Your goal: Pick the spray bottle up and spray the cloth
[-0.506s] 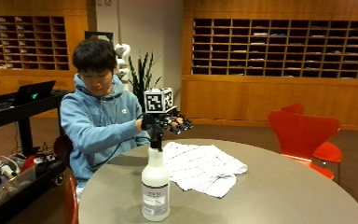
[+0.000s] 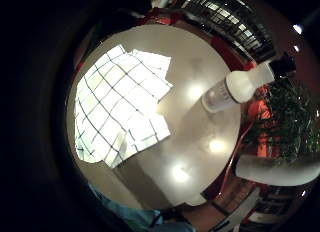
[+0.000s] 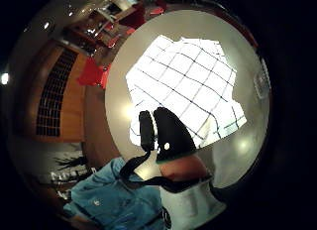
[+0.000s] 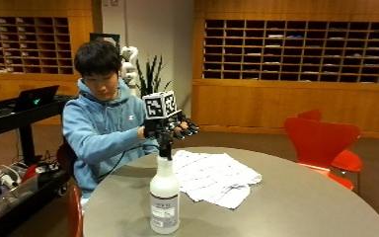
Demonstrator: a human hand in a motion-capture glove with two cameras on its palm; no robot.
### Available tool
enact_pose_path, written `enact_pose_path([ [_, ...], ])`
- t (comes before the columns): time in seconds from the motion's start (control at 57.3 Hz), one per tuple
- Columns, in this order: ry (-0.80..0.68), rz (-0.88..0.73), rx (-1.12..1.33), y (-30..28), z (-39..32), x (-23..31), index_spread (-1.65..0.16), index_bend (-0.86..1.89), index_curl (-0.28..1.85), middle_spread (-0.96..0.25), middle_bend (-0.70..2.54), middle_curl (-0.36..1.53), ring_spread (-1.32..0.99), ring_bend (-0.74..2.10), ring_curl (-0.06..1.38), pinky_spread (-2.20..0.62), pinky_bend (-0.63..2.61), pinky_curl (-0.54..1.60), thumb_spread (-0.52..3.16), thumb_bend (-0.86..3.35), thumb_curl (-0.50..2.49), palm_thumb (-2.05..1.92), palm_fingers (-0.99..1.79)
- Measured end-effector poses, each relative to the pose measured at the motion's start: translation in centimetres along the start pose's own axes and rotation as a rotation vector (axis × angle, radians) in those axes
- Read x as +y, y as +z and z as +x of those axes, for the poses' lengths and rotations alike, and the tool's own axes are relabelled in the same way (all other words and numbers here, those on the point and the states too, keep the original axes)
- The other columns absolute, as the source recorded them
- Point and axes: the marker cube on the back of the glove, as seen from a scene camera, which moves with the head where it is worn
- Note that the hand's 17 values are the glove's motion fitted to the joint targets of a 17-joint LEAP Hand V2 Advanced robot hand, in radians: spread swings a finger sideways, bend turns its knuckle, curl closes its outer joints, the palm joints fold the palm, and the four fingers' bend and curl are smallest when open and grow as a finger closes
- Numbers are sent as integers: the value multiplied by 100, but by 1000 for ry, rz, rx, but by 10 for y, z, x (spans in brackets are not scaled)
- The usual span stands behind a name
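Observation:
A clear spray bottle [image 4: 165,197] with a black nozzle stands upright near the table's front edge; it also shows in the little finger side palm view [image 2: 235,87]. A white checked cloth [image 4: 212,177] lies rumpled on the middle of the table, bright in both palm views [image 2: 120,107] [image 3: 183,91]. My gloved right hand [image 4: 173,129] hovers in the air above the table's far side, behind the bottle's nozzle and apart from it. Its fingers are spread and hold nothing. One black-tipped finger [image 3: 171,141] reaches out over the cloth.
The round grey table [image 4: 294,207] carries only the bottle and cloth. A red chair [image 4: 324,140] stands at the right. A black cart [image 4: 12,148] with a laptop stands at the left, and a plant [image 4: 151,74] behind the person.

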Motion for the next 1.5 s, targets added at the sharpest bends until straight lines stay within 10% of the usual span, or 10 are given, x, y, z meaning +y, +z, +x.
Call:
enact_pose_path([
  [0.628,79,540,-191,-25,66,30,-35,13,24,-3,22,33,7,33,26,21,40,32,114,-1,32,59,40],
  [1.5,600,890,-699,18,176,20,-23,10,18,1,21,36,6,45,32,17,55,37,109,-2,39,64,24],
])
